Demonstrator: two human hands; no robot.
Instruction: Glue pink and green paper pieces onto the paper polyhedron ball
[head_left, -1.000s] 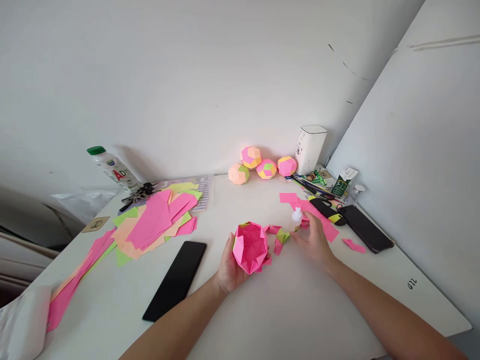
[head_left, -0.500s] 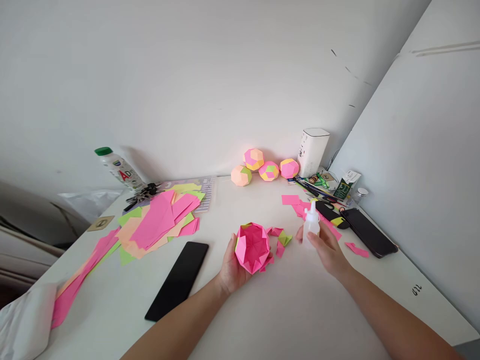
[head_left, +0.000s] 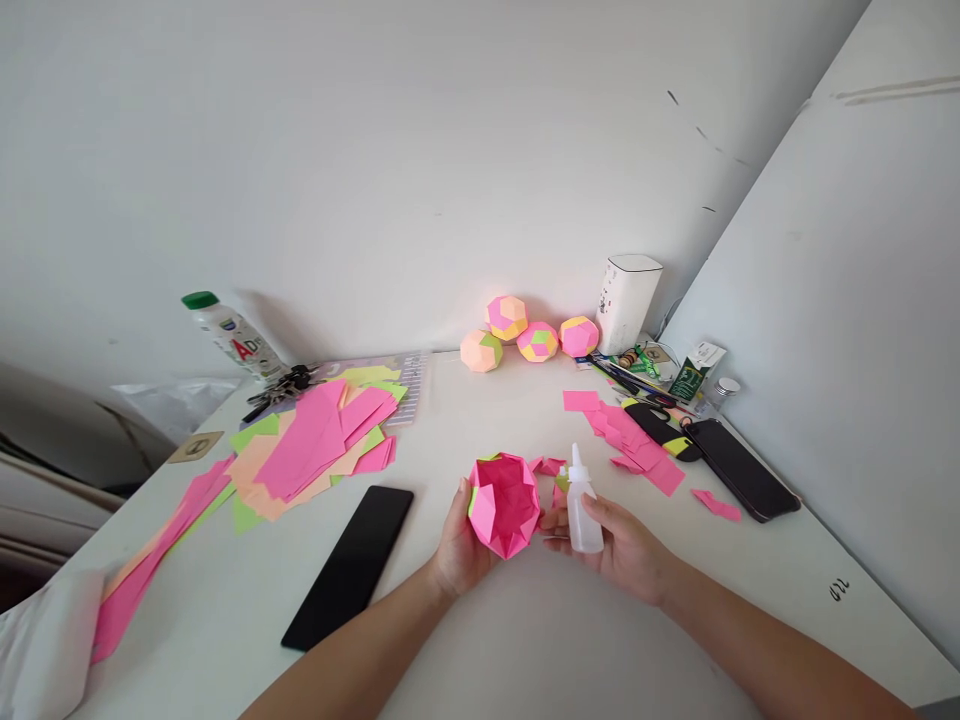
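Observation:
In the middle of the view my left hand (head_left: 459, 548) is closed around the left side of a pink folded-paper ball (head_left: 505, 508). Its open, hollow side faces up toward me, with a bit of green showing at the left rim. Close by on the right, my right hand (head_left: 619, 545) grips a small white glue bottle (head_left: 584, 515), held upright with its nozzle pointing up. Some right fingers show behind the bottle, near the ball; whether they touch it I cannot tell. Small folded pink paper pieces (head_left: 551, 466) lie behind the ball and bottle, partly hidden.
Several finished paper balls (head_left: 507, 317) sit against the wall beside a white container (head_left: 630, 305). Paper sheets (head_left: 307, 445), a black phone (head_left: 349, 570) and a leaning bottle (head_left: 236, 335) are on the left. At right lie pink scraps (head_left: 637, 440), a utility knife (head_left: 660, 428) and another phone (head_left: 741, 468).
My right hand has brought the glue bottle left and toward me, right beside the paper ball. The left hand and ball have stayed nearly in place.

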